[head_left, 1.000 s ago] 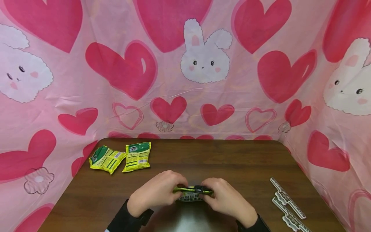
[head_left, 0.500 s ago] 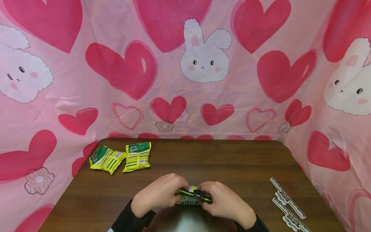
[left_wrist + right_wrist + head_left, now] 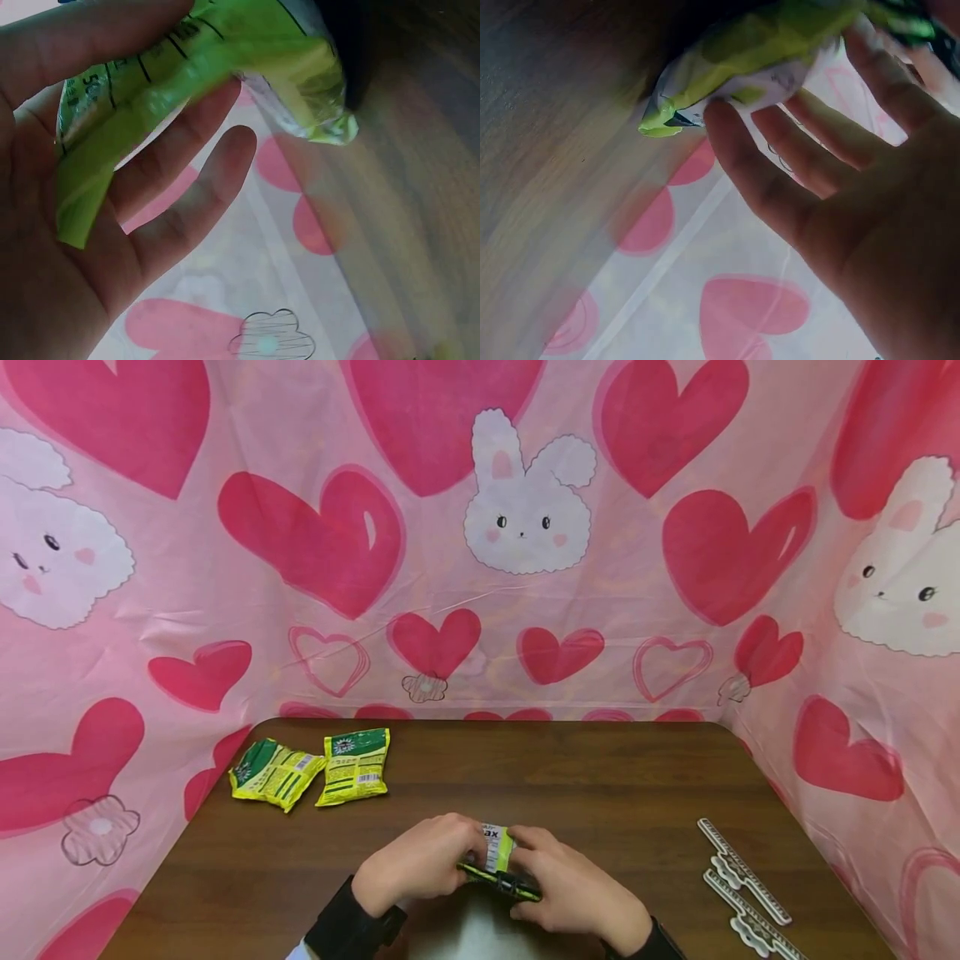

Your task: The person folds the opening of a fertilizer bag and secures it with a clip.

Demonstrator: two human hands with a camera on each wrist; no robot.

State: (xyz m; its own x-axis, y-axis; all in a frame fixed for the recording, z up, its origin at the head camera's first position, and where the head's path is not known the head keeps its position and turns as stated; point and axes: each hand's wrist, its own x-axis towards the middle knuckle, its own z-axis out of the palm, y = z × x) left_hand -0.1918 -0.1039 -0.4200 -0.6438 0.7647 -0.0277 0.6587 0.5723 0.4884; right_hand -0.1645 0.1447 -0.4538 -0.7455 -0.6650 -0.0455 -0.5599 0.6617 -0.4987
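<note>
Low in the middle of the head view, a small green and white packet (image 3: 497, 847) is held between both hands. My left hand (image 3: 422, 862) pinches its left side, thumb and fingers on opposite faces. The right hand (image 3: 576, 883) grips the right side the same way. Along the packet's near edge runs a narrow dark strip (image 3: 501, 882) with a black clip-like piece on it, sloping down to the right. The left wrist view shows the folded bright green edge of the packet (image 3: 161, 105) lying across the fingers. In the right wrist view, fingertips support the packet (image 3: 757, 56) from one side.
Two yellow and green packets (image 3: 276, 774) (image 3: 356, 768) lie at the back left of the brown wooden table (image 3: 570, 768). At the right lie two white rulers (image 3: 742, 870) (image 3: 750, 917) with bear-like shapes. A pink heart-patterned cloth (image 3: 525, 602) hangs behind.
Both hands have moved slightly nearer the body and closer together. The packet has tipped so its printed face shows more, and the dark strip now slants down to the right.
</note>
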